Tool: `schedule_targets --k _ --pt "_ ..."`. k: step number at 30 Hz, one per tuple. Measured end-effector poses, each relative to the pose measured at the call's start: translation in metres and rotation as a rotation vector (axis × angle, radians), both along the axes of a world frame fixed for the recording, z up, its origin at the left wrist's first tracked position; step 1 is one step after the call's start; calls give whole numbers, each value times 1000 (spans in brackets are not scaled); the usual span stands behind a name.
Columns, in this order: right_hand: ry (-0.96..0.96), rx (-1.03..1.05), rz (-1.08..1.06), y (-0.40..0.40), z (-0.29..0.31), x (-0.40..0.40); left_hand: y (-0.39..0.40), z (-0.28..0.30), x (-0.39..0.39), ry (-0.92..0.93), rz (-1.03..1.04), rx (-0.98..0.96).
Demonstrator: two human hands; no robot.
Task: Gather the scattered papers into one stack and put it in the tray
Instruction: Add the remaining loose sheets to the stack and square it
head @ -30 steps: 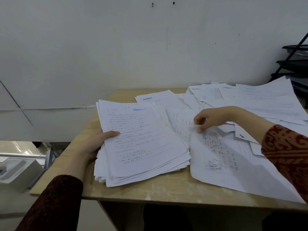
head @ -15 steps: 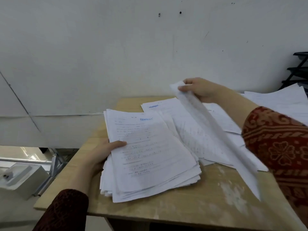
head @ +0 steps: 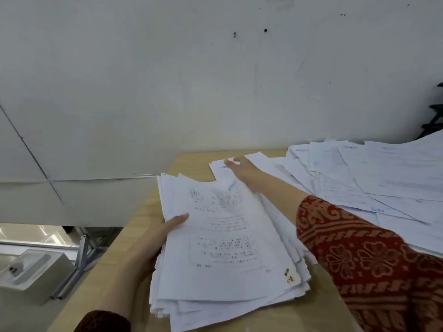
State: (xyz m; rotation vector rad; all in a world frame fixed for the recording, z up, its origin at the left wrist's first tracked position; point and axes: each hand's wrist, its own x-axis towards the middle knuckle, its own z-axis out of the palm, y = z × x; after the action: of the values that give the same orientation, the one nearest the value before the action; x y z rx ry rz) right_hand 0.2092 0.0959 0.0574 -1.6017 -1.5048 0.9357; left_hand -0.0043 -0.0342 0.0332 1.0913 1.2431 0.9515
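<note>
Soft, even indoor light, slightly dim; faint shadows. Motion blur on right hand (head: 242, 170). Wide-angle bending at edges; printed text unreadable.

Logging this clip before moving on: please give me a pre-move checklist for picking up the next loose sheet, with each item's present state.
1. Thick white paper stack steadied: ok, left hand grips its left edge, thumb on top.
2. Right hand at the next sheet: ok, fingers extended over the blue-headed white sheet.
3. That sheet gripped: cannot tell, fingertips blurred.
4. Stack edges squared: not ok, sheets fan out unevenly.
5. Scattered white papers all gathered: not ok, many remain at right.
6. Black tray rack free: cannot tell, mostly out of frame.
</note>
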Motion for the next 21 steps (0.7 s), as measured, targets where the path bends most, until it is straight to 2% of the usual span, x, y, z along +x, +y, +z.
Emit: schedule_targets --k 2,4,7,8,19,21 --pt "-162 14 92 -5 1 19 10 -9 -9 59 0 -31" --pt "-433 0 135 -12 0 53 16 -15 -13 96 6 -56" --pt "-838 -208 265 -26 -4 108 18 -16 -12 135 33 -35" --pt "-906 -245 299 -31 -5 120 19 -17 -11 143 38 -25" --pt "-847 -216 291 -25 7 149 12 -15 -13 86 30 -54" --pt "-847 -155 258 -29 9 146 13 -16 -15 67 23 -68"
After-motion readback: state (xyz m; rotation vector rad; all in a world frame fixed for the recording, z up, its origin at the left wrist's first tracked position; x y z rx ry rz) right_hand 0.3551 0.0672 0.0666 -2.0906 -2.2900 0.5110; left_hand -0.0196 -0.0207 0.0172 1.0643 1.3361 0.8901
